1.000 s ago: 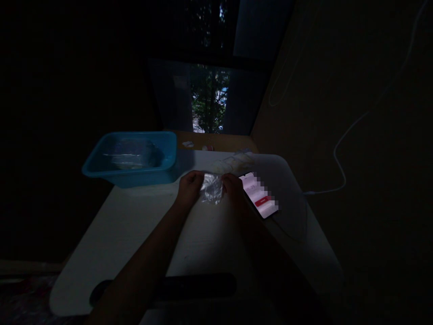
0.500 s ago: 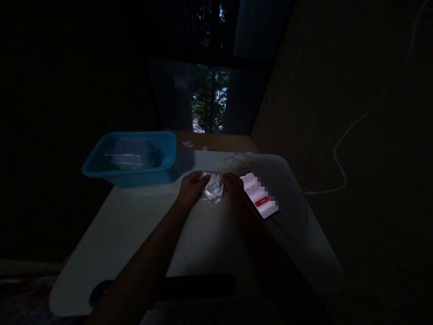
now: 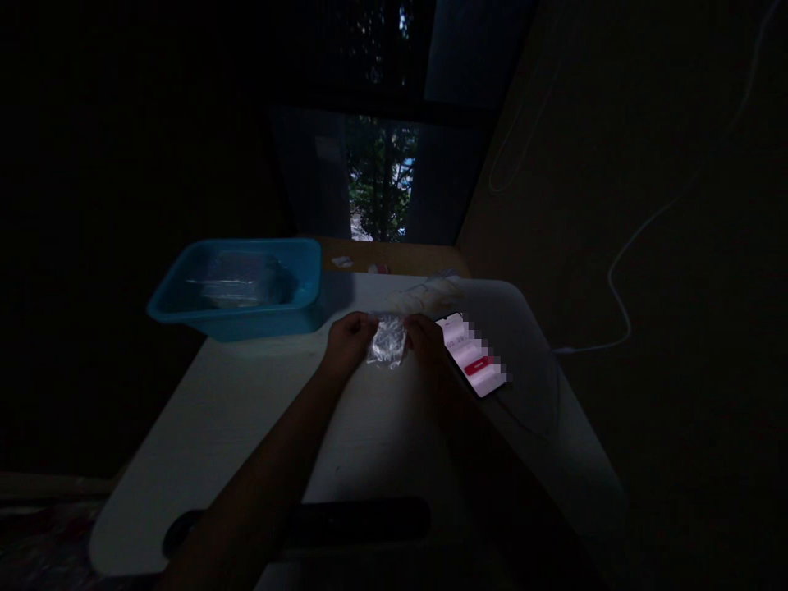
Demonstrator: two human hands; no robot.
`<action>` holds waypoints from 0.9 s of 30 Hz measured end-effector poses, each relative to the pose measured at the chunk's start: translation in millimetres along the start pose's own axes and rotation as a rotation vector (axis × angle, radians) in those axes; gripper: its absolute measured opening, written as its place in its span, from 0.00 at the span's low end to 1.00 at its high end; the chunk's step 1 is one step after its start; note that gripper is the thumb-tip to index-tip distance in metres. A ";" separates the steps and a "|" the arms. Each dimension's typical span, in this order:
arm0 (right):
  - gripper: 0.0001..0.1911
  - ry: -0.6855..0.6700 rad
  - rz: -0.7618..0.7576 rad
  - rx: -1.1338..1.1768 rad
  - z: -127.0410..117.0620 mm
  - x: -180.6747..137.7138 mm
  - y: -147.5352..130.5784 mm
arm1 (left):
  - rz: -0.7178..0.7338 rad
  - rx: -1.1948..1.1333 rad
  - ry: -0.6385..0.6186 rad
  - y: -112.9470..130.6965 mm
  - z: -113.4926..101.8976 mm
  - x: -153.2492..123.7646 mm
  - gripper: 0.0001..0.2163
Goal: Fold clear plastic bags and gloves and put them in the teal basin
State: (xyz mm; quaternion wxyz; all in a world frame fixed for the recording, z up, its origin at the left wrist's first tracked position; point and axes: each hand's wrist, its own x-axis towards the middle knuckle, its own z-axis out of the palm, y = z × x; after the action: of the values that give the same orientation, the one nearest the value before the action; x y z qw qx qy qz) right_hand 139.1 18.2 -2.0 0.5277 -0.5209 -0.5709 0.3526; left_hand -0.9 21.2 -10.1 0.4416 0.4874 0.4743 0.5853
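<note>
- Presently, head view: left hand and right hand pinch a small crinkled clear plastic bag between them, above the white table.
- Risk: dim light could hide a slipping grip; the bag may drop beside the lit smartphone.

Very dim room, light from window and phone – corners black

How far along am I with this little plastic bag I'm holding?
Done, by the look of it: clear plastic packets already lie in the blue tub. In hand: the left hand and right hand pinch a small clear plastic bag between them above the table. Left: more pale material lies beyond the lit phone.
</note>
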 end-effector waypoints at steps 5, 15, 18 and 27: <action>0.13 0.008 0.016 0.031 0.2 -0.1 -0.9 | -0.012 0.012 -0.008 1.6 -0.4 -1.0 0.10; 0.15 -0.029 -0.049 0.026 -0.8 1.0 2.0 | -0.008 -0.017 0.025 4.7 0.9 -1.5 0.10; 0.13 -0.054 -0.017 0.044 -0.7 -0.1 -1.6 | -0.021 -0.048 0.037 6.9 1.0 -2.0 0.10; 0.12 -0.010 -0.012 0.051 0.4 0.0 -0.5 | -0.026 -0.124 -0.010 4.1 0.0 -0.7 0.11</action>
State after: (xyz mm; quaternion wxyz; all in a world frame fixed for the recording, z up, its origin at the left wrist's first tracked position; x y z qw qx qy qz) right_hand 138.7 18.2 -1.6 0.5400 -0.5020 -0.5674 0.3667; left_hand -0.9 19.9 -6.2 0.4807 0.4558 0.4413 0.6053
